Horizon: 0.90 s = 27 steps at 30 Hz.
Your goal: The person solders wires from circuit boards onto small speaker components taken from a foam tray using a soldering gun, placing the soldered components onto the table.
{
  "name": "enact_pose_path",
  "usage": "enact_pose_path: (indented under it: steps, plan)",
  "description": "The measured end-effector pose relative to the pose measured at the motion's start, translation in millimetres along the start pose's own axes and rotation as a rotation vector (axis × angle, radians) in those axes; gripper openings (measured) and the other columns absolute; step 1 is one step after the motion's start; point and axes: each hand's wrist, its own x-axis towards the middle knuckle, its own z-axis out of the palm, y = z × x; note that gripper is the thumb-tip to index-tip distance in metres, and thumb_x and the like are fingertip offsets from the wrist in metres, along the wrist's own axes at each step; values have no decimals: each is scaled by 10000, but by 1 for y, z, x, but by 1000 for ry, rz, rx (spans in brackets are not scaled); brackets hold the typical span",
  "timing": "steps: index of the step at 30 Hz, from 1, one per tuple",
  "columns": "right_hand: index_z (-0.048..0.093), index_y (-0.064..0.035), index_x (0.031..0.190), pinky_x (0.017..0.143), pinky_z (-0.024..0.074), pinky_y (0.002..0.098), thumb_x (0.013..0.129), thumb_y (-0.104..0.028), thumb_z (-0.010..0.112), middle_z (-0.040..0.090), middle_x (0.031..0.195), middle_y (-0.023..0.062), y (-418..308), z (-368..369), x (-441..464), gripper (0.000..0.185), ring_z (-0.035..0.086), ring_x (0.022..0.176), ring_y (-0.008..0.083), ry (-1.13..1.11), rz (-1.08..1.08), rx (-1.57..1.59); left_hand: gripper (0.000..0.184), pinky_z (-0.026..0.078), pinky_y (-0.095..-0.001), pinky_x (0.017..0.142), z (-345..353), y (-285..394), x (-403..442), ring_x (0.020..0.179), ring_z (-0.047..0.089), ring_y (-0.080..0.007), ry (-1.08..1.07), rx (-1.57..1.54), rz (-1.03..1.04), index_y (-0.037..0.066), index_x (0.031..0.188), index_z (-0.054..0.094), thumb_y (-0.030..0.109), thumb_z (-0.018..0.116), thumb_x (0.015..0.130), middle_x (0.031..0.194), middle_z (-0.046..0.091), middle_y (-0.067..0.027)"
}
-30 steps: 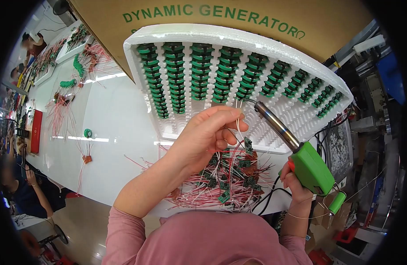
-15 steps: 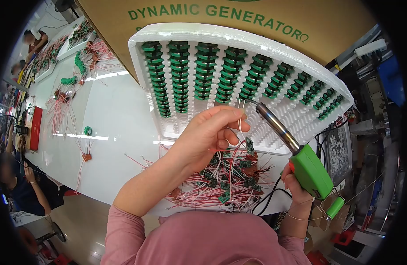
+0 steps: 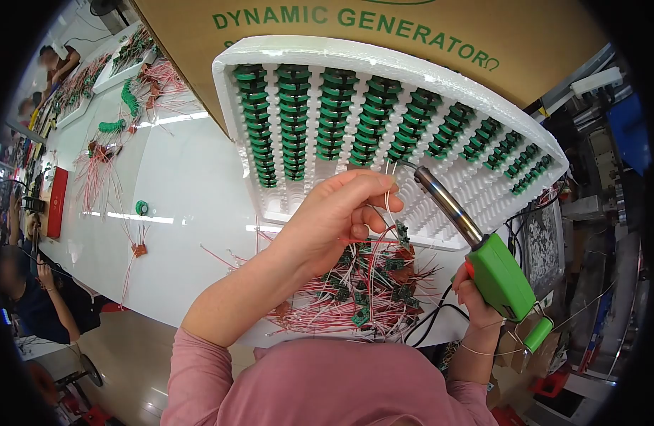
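Note:
My left hand pinches thin white wires that lead down to a small green circuit board. The upper wire ends reach the lowest green ring-shaped part in a row of the white foam tray. Wrapped around the green handle of a soldering iron is my right hand. The iron's thin tip meets the wire ends at that ring, or lies very close; I cannot tell which. A solder feed with a small green roller hangs at the handle's rear.
Below my left hand lies a heap of red and white wires with circuit boards. Behind the tray stands a cardboard box. A red box and a loose green ring are on the left. Other people sit at the far left.
The view has shifted slightly, so the tray appears a little farther right. Both hands, the wires and the soldering iron keep nearly the same positions.

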Motion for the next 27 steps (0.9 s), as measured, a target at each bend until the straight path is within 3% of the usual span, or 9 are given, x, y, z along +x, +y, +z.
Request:
enact_pose_path:
  steps: [7, 9, 11, 13, 17, 25, 27]
  plan:
    - [506, -27, 741, 534, 428, 244, 589, 10, 641, 535, 667, 53, 0, 0, 1, 207, 520, 578, 154, -8, -21, -52, 182, 317, -157, 438, 0, 0, 0, 514, 459, -35, 0, -15, -3, 66, 852, 548, 242, 574, 811, 746, 594, -36]
    - [493, -25, 791, 539, 434, 237, 596, 26, 635, 548, 679, 54, -6, -2, 0, 247, 529, 585, 139, -50, 9, 137, 184, 315, -159, 437, 1, 0, 0, 514, 457, -36, 4, -12, -2, 65, 853, 548, 242, 575, 809, 747, 593, -37]
    - [472, -24, 854, 544, 439, 230, 604, 43, 629, 557, 686, 55, -16, -6, -1, 303, 536, 592, 122, -133, 127, 525, 186, 313, -162, 436, 1, 0, 0, 514, 455, -37, 8, -11, -2, 63, 854, 548, 241, 576, 808, 749, 592, -38]
    - [446, -26, 898, 548, 444, 225, 607, 54, 634, 557, 685, 59, -12, -6, -2, 355, 539, 598, 115, -134, 86, 569, 189, 311, -164, 435, 1, 1, 0, 514, 452, -38, 7, -11, -4, 59, 855, 547, 239, 577, 806, 751, 590, -41]
    - [517, -24, 1065, 388, 329, 200, 726, -104, 570, 494, 583, 72, -7, 1, -2, 352, 403, 444, 85, -72, -118, 660, 190, 309, -164, 433, 1, 1, 0, 510, 448, -39, 8, -9, -4, 52, 855, 546, 233, 576, 806, 753, 589, -46]
    - [514, -32, 1076, 401, 326, 200, 756, -197, 618, 496, 587, 76, 0, 0, -2, 375, 406, 451, 85, -101, -98, 623, 184, 314, -161, 432, 0, 1, 0, 508, 456, -38, 2, -17, -8, 54, 858, 549, 230, 572, 808, 751, 591, -44]
    - [492, -25, 1026, 447, 368, 204, 714, -109, 620, 519, 610, 65, -1, -1, -1, 347, 452, 489, 94, -109, -63, 571, 183, 317, -160, 433, 0, 1, 0, 512, 463, -37, -2, -22, -9, 56, 858, 549, 231, 572, 808, 750, 593, -42]
